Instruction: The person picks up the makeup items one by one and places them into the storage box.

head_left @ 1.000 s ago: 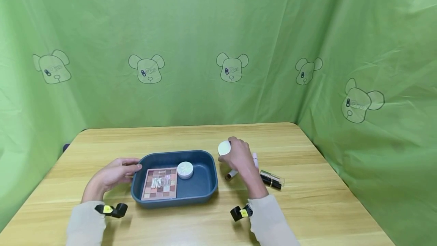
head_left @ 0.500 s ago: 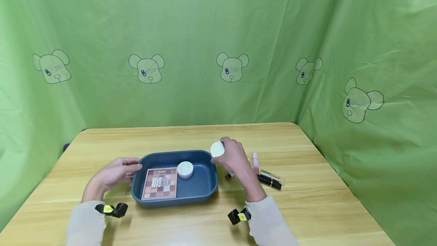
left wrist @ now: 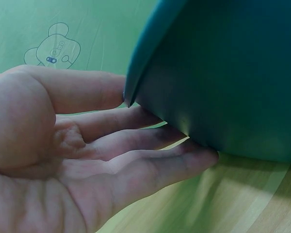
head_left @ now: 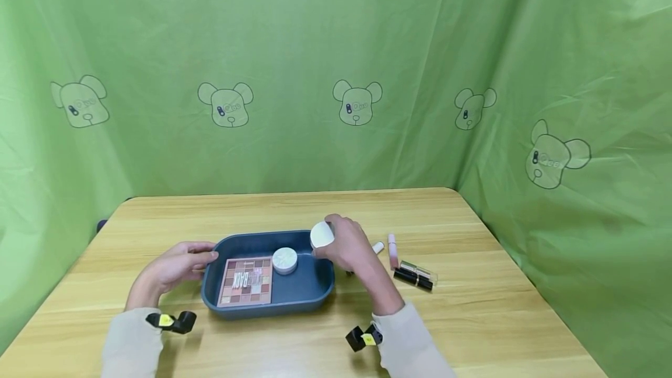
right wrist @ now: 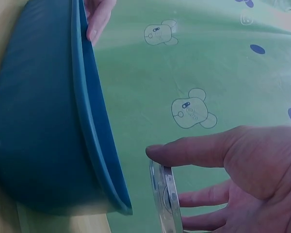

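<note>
My left hand (head_left: 181, 268) rests at the left end of a dark blue tray (head_left: 265, 311). In the left wrist view its thumb touches the rim and its nearly straight fingers lie against the outer wall. Between thumb and fingers, my right hand (head_left: 348, 245) pinches a round, white-topped compact (head_left: 321, 234), tilted over the tray's back right corner. The right wrist view shows the compact's clear edge (right wrist: 166, 199), apart from the tray rim. Inside the tray lie an eyeshadow palette (head_left: 245, 282) on the left and a round white jar (head_left: 285, 261) with a patterned lid.
Right of the tray on the wooden table (head_left: 472, 319) lie a pale pink lip gloss tube (head_left: 392, 251), a black tube (head_left: 413, 279) and a clear-capped tube (head_left: 420, 272). A white tube (head_left: 378, 247) is partly hidden behind my right hand. Green curtain (head_left: 294, 150) surrounds the table.
My right hand has carried the compact leftward, from right of the tray to over its right end. The tubes behind that hand show more. My left hand and the tray have stayed put.
</note>
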A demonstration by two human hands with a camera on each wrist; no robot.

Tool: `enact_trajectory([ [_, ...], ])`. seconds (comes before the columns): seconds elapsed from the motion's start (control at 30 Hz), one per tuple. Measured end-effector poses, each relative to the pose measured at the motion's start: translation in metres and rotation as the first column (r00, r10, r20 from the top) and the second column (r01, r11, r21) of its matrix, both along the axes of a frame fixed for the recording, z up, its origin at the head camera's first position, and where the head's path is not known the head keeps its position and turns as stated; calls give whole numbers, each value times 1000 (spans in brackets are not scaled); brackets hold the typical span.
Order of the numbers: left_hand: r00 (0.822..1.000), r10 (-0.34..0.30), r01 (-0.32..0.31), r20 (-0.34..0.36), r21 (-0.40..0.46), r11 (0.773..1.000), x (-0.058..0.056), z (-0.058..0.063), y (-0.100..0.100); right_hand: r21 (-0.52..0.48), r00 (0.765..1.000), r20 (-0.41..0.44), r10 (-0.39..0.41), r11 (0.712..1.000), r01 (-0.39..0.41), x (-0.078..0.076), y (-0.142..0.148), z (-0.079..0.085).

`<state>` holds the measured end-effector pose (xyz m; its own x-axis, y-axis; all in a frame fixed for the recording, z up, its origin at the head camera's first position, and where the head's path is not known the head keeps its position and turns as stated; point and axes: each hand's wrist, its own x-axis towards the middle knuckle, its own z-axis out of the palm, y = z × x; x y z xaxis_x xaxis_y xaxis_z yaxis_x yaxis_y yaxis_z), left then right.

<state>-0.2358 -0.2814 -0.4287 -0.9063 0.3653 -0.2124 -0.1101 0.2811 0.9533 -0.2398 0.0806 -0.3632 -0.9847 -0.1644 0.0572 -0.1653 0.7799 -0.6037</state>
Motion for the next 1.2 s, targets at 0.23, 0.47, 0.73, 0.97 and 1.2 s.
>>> enact_trajectory([
  [0.23, 1000, 2, -2, 0, 4, 1000, -1, -1, -1, -13, 999, 16, 29, 1000, -29, 5, -7, 1],
  [0.47, 1000, 2, -2, -5, 4, 1000, -1, -1, -1, -22, 997, 41, 62, 998, -61, 7, -14, -2],
  [0.73, 1000, -7, 7, -9, 4, 1000, -2, 1, 0, -22, 993, 43, 109, 994, -109, 11, -21, -3],
  [0.97, 1000, -7, 7, -7, 11, 1000, -2, 2, 1, -20, 989, 63, 131, 991, -130, 15, -27, -5],
  [1.2, 1000, -7, 7, -9, 13, 1000, 0, 3, 1, 40, 982, 96, 163, 985, -167, 17, -33, -10],
])
